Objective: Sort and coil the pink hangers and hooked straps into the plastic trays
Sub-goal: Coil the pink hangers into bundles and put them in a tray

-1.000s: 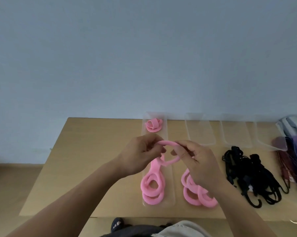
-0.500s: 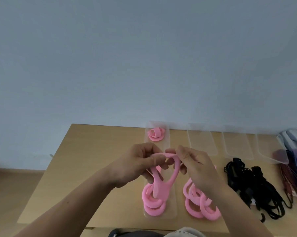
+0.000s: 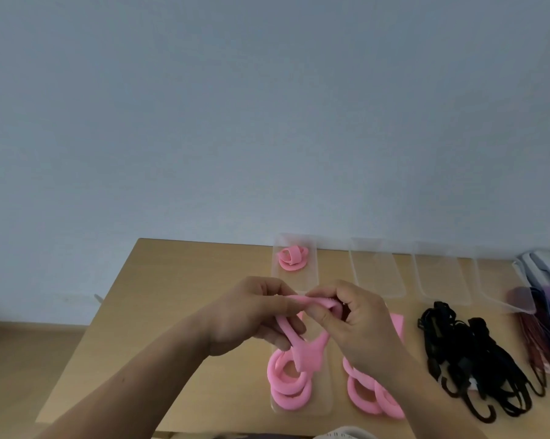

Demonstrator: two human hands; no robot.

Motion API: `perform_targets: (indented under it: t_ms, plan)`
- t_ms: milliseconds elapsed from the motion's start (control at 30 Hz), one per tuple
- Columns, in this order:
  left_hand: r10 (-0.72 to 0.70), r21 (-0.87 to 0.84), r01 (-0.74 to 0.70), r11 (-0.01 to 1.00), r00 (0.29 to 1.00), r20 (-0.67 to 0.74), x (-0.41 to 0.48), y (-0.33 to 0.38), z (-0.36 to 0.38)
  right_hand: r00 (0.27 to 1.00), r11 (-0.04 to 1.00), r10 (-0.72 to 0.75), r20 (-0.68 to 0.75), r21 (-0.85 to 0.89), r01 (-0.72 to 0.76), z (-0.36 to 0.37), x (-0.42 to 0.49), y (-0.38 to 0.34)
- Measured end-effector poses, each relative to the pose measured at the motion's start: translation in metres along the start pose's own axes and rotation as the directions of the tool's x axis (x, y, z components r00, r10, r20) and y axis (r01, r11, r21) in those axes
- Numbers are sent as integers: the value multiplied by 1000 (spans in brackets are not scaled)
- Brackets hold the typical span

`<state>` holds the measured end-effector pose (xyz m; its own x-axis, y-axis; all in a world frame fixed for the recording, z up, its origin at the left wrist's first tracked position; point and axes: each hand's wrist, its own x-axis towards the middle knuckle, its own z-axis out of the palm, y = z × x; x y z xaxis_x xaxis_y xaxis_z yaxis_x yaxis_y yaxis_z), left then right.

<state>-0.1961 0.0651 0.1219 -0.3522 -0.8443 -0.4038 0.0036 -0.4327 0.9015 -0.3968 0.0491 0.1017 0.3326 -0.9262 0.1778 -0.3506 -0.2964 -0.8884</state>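
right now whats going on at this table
A person holds a pink hanger above the table, left hand and right hand both pinching its bent upper loop. One coiled hanger already sits in the far tray. More pink loops and the black hooked straps lie nearby, not yet sorted.

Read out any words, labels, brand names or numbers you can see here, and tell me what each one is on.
No readable text anywhere in view.
Plain, no print: clear plastic trays, pink hanger, black hooked straps.
Too blurred to tell: white object at the right edge.
Faint marks, unreadable: pale item at the bottom edge.
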Motion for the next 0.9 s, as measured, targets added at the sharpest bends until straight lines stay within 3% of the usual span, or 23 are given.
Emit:
perform_targets:
  t_ms: [267, 433, 633, 733, 900]
  plan:
    - [89, 15, -88, 996, 991, -95, 2, -5, 4, 976, 973, -202, -81, -133, 191, 9, -1, 8]
    - [178, 89, -165, 982, 970, -163, 0, -8, 2, 1000, 994, -22, -2, 106, 22, 6, -2, 10]
    - [295, 181, -254, 950, 922, -250, 2, -11, 6, 976, 913, 172, 133, 352, -209, 7, 2, 6]
    - [328, 195, -286, 938, 914, -239, 3, -10, 5, 978, 915, 160, 132, 352, -198, 4, 2, 4]
    - [240, 208, -209, 955, 961, -138, 2, -12, 4, 986, 928, 146, 82, 334, -165, 2, 1, 3]
